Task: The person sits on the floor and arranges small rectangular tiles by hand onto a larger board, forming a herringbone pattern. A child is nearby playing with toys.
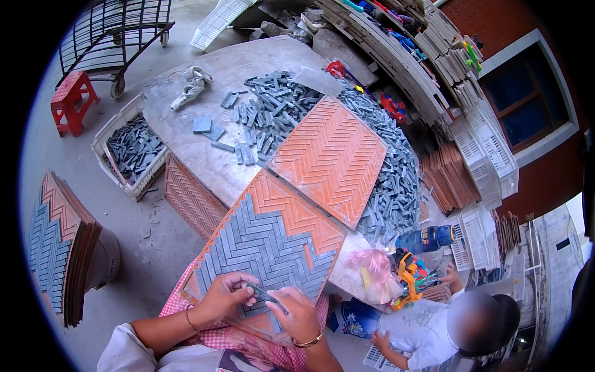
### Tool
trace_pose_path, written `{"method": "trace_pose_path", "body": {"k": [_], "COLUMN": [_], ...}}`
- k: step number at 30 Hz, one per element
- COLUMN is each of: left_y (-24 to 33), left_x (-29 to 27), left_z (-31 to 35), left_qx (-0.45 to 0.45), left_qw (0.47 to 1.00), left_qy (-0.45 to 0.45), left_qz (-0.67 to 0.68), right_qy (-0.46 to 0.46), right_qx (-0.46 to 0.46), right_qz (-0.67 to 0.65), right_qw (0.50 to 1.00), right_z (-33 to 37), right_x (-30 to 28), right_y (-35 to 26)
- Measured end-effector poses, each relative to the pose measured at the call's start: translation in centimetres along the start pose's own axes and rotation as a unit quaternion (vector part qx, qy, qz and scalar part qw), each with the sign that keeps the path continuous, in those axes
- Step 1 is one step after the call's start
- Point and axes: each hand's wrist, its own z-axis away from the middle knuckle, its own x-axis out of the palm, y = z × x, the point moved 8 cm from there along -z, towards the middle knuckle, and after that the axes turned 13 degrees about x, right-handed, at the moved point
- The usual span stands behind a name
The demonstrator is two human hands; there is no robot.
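Note:
My left hand point(224, 296) and my right hand point(297, 316) come together over the near part of an orange herringbone tray point(266, 186). Between them is a small grey-blue strip tile point(263, 294), pinched at both ends by the fingers. The tray rests tilted against my lap and the table edge. Grey strip tiles point(248, 232) fill much of it in a zigzag pattern, while its far and right parts show bare orange slots. Just beyond it lies a second orange tray point(331, 158) with unfilled slots, on top of the loose tiles.
Loose strip tiles point(273, 102) are heaped on the table point(180, 133). A white crate point(102, 149) of tiles and a stack of trays point(77, 248) stand at left, near a red stool point(73, 102). A small person point(409, 325) is close at right, beside toys point(406, 279).

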Motion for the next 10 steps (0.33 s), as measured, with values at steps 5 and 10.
{"method": "trace_pose_path", "body": {"k": [5, 10], "left_y": [0.6, -0.7], "left_x": [0.6, -0.1], "left_z": [0.2, 0.0], "left_qx": [0.034, -0.008], "left_qw": [0.998, 0.998], "left_qy": [-0.047, -0.066], "left_qz": [-0.007, -0.007], "right_qy": [-0.188, -0.316], "right_qx": [0.278, 0.340], "right_qz": [-0.343, -0.669], "right_qw": [0.878, 0.581], "right_z": [1.7, 3.6], "right_x": [4.3, 8.2], "right_y": [5.2, 6.1]}}
